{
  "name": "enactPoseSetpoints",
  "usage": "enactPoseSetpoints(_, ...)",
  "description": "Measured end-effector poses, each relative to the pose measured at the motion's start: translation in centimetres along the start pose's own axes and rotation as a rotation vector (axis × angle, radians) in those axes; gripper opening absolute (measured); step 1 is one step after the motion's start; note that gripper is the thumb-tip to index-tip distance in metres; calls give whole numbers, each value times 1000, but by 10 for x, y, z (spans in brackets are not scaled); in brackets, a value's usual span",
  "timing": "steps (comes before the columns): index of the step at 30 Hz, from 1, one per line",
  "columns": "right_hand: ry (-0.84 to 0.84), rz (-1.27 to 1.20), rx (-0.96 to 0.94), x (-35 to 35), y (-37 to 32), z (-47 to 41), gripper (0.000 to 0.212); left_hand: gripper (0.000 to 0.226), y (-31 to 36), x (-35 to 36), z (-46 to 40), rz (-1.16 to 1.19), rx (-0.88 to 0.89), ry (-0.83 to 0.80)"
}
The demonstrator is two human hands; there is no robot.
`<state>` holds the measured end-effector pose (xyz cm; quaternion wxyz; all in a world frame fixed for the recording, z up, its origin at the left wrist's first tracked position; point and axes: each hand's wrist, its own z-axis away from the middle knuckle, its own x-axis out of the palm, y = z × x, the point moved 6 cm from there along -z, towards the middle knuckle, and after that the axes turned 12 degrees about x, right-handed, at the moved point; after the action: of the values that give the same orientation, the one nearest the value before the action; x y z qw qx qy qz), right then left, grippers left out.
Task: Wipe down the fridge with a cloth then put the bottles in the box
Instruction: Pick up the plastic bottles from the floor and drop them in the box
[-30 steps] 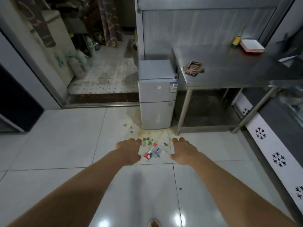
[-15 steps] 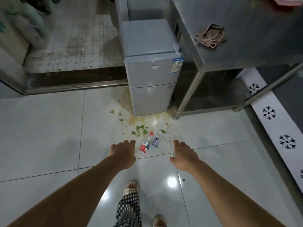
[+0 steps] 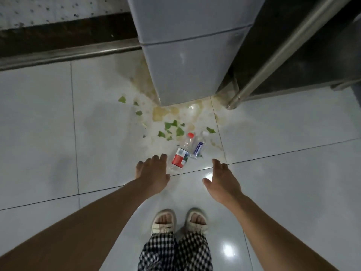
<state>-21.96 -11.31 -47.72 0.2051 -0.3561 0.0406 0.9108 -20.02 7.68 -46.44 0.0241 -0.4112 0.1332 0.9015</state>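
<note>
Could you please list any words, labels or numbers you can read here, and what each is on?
None can be read.
Red-capped bottle: red and white label, print too blurred.
White-capped bottle: blue label, marks too small to read.
Fridge: no text shows.

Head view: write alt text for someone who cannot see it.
Two open hands, left hand and right hand, reach down toward two plastic bottles lying on a stained tile floor scattered with green scraps, before a small grey fridge.

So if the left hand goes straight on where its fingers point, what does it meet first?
Most likely the red-labelled bottle lying on the floor, just ahead of the left hand fingertips. How high the hand is above the floor is unclear.
</note>
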Motion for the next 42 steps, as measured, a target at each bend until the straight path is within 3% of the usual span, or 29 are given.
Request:
enactPoseSetpoints(12, 136, -234, 43, 140, 8, -238, 67, 57, -50, 190, -196, 166, -77, 60)
enactPoseSetpoints(17, 231, -372, 116, 169, 10, -289, 68, 65, -49, 237, -233, 254, -107, 191)
enactPoseSetpoints(22, 318, -421, 169, 180, 10, -315, 81, 72, -45, 262, -252, 287, -139, 233)
enactPoseSetpoints(28, 254, -526, 248, 184, 6, -325, 66, 69, -49, 262, -254, 293, -137, 231)
enactPoseSetpoints(34, 251, -391, 283, 162, 13, -293, 57, 70, -66, 230, -229, 237, -182, 201)
enactPoseSetpoints(42, 219, -189, 170, 56, 10, -190, 62, 66, -53, 122, -148, 183, -220, 197)
